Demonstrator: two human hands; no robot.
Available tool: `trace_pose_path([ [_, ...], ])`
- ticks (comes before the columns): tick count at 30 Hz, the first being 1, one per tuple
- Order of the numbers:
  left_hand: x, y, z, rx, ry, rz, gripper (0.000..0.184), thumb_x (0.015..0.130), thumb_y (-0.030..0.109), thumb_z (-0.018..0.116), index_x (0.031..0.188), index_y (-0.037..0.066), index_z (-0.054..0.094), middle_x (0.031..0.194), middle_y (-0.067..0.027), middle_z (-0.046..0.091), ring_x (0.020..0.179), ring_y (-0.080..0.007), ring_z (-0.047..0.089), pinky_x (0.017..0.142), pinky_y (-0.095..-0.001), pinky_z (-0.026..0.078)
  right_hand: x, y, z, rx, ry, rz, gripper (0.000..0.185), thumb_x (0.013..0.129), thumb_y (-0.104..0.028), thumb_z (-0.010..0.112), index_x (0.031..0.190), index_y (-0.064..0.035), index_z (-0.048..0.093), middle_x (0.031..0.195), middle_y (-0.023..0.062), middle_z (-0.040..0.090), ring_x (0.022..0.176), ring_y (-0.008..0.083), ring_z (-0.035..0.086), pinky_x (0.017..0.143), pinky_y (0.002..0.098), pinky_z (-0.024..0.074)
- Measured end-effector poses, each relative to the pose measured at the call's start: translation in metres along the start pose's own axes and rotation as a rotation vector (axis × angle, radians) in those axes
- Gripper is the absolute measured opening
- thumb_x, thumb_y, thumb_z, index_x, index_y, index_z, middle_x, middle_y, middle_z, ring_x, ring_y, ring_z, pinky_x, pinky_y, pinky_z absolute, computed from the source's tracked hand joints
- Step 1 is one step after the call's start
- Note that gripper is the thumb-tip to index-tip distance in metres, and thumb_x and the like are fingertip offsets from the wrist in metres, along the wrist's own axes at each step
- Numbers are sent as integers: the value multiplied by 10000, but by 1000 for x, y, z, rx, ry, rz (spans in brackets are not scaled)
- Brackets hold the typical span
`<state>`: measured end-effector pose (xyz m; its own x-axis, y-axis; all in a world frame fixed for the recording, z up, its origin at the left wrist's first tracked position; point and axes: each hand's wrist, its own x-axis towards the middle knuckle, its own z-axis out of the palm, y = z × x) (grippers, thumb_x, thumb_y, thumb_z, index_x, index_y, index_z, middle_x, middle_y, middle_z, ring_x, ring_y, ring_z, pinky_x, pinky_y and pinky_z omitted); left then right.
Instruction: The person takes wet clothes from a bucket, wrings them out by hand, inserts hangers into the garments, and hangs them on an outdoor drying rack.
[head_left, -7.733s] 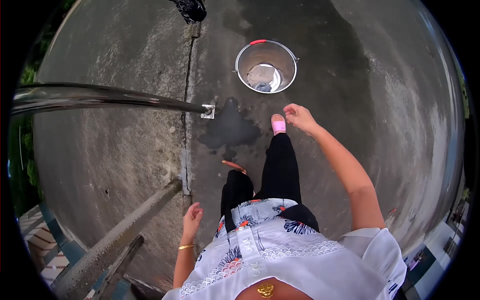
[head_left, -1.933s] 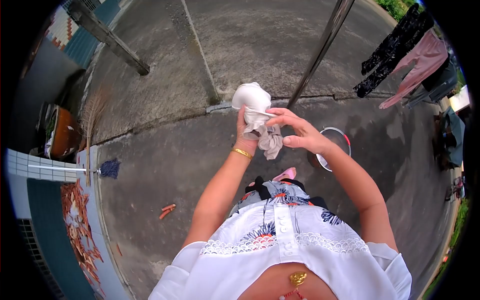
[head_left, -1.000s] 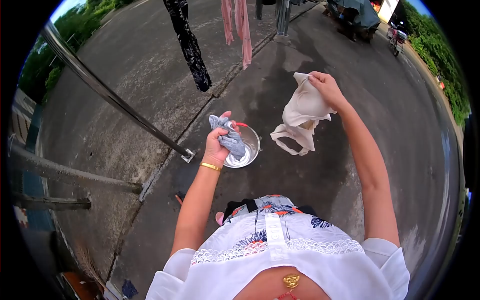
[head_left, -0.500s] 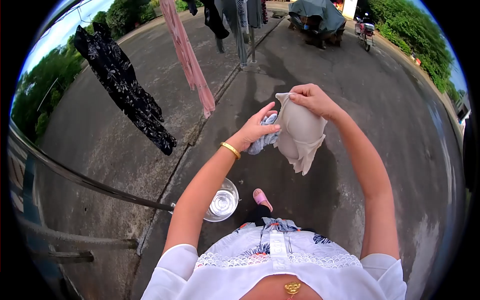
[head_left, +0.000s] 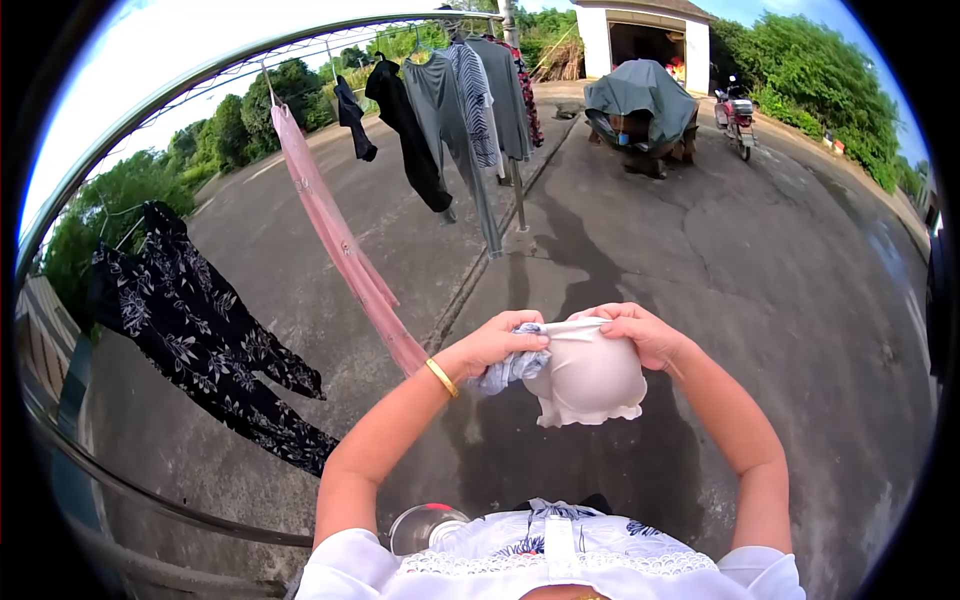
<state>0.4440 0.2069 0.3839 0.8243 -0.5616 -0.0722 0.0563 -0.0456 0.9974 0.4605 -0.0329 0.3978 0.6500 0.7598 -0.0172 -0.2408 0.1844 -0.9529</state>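
A pale beige bra (head_left: 592, 380) hangs between my two hands, its molded cup facing me and its ruffled edge down. My right hand (head_left: 648, 335) is closed on the upper right edge. At the upper left, my left hand (head_left: 492, 345) pinches the bra with thumb and fingers. A crumpled bluish-grey cloth (head_left: 513, 371) is also bunched in that left hand, below the fingers. What kind of piece this cloth is cannot be made out.
To the left, a metal rail (head_left: 130, 125) carries hung clothes: dark floral trousers (head_left: 200, 300), a long pink garment (head_left: 335, 235), grey trousers (head_left: 445, 115) and others. A clear basin (head_left: 415, 527) is low by my body. Farther off stand a covered vehicle (head_left: 640, 100) and a motorbike (head_left: 738, 120).
My left hand has closed on the bra's left edge, where its fingers were spread before. The bra has turned so its edge runs level between both hands. The view has tilted up toward the rail.
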Motion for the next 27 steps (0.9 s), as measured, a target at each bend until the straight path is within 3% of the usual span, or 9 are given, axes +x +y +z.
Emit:
trace_pose_path([
  [5,57,47,-52,-283,51,42,79,797,113,568,795,73,500,703,30,531,613,-35,534,555,-183,449,44,-16,-74,-19,-103,83,498,616,-211,731,1004,-40,469,1013,52,544,888,117,522,781,267,421],
  [9,111,70,-96,-271,135,147,103,785,137,594,816,71,521,737,19,550,630,-42,542,573,-194,468,87,-53,-164,-396,-137,279,603,686,-224,706,1178,-10,430,1056,70,556,887,122,552,795,267,440],
  [11,141,73,-104,-163,225,191,120,773,125,611,830,69,521,744,14,555,647,-43,549,577,-193,470,105,-95,-191,-321,-101,-22,439,757,-197,640,1119,-15,473,976,47,587,850,105,561,781,255,445],
  [13,174,68,-114,-112,254,144,210,736,151,663,860,59,521,736,17,546,681,-45,539,595,-185,450,126,-130,-214,-173,-28,-313,306,814,-177,573,1068,-26,495,907,30,599,849,93,560,742,234,454],
  [15,214,52,-125,201,149,-89,271,695,133,698,892,41,536,794,9,560,700,-50,536,623,-192,443,166,-123,-239,-113,-29,-120,280,810,-164,565,1055,-42,505,856,19,594,804,83,557,658,231,464],
  [16,231,46,-131,541,119,-45,324,659,202,734,869,23,564,776,2,563,710,-60,518,611,-199,423,179,-128,-253,-679,-46,169,242,817,-181,559,1028,-67,527,768,-17,562,640,40,511,499,191,422],
  [17,241,44,-142,602,101,-117,284,672,180,721,856,14,583,803,-8,578,708,-62,525,617,-206,428,195,-125,-273,-949,26,129,192,811,-189,567,974,-87,556,677,-60,502,490,10,405,393,154,316],
  [21,265,49,-185,-132,374,33,267,724,106,670,941,49,524,806,-10,580,696,-76,565,642,-205,468,235,-169,-327,-566,-82,21,219,800,-195,581,985,-78,571,739,-70,529,585,12,437,464,159,343],
  [27,325,30,-240,-465,162,83,422,733,209,673,1053,26,465,883,-23,569,762,-84,562,694,-221,471,325,-174,-348,-47,-97,-155,195,836,-177,542,997,-68,540,852,-11,586,726,61,555,643,225,472],
])
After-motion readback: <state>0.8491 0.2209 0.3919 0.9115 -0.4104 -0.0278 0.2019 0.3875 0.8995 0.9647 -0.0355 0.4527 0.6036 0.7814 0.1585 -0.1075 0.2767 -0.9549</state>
